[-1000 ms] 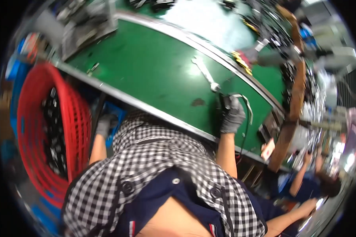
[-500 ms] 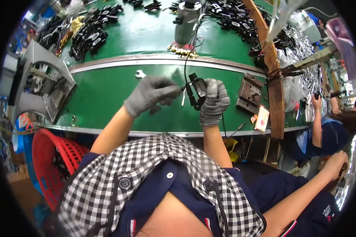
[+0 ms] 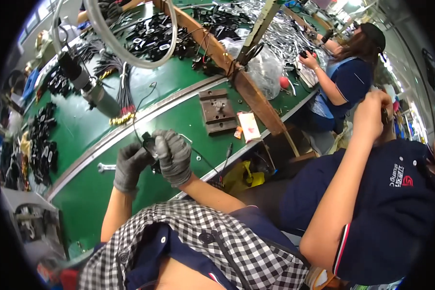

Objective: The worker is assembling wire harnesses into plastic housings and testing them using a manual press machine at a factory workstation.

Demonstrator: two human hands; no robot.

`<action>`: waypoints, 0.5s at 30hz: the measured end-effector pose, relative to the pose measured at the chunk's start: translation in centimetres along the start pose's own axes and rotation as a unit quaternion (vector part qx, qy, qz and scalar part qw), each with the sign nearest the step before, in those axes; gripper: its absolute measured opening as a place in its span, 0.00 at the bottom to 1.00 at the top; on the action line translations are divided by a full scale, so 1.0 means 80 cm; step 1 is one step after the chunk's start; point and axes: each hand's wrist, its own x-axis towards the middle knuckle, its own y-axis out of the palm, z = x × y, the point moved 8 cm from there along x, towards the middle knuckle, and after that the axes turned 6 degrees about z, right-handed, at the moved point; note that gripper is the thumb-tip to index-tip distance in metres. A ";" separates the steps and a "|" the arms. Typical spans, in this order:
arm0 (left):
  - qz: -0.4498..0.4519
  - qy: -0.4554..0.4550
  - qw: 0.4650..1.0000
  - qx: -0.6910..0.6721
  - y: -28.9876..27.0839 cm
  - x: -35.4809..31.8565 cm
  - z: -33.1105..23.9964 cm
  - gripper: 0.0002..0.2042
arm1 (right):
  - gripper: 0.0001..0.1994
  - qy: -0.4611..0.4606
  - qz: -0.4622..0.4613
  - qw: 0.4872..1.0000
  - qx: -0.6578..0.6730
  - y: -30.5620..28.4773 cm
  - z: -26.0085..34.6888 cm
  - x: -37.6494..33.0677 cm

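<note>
Both my hands wear grey knit gloves and meet over the green bench. My right hand point(image 3: 175, 158) is closed around a small black plastic part point(image 3: 149, 142) with a shiny clear or metallic section. A thin black cable leads up from it. My left hand point(image 3: 129, 166) has its fingers bent in against the part's left side, pinching it there. The gloves hide the part's lower end. An open-end wrench point(image 3: 107, 167) lies on the bench, just left of my left hand.
A dark metal fixture block point(image 3: 218, 112) and a small white-and-red box point(image 3: 249, 127) lie right, before a wooden divider point(image 3: 261, 104). A cylindrical tool point(image 3: 99, 96) hangs above bundled cables point(image 3: 125, 92). Black parts point(image 3: 157, 36) are heaped behind. One co-worker point(image 3: 357, 193) sits close right, another point(image 3: 343, 72) beyond.
The view has swung to the right. My left hand has come over from apart to meet the black part in my right hand. The nearby co-worker's forearm is now raised.
</note>
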 end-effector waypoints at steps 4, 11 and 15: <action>-0.020 0.024 0.993 -0.115 -0.007 0.006 0.013 0.07 | 0.07 0.224 -0.089 0.901 0.360 0.032 -0.068 -0.025; -0.078 0.046 0.991 -0.098 -0.061 -0.013 0.050 0.11 | 0.13 -0.047 0.063 0.987 -0.142 0.043 0.010 0.007; -0.068 0.104 0.977 -0.172 -0.049 -0.008 0.023 0.10 | 0.13 -0.099 0.007 0.992 -0.078 0.043 0.030 0.009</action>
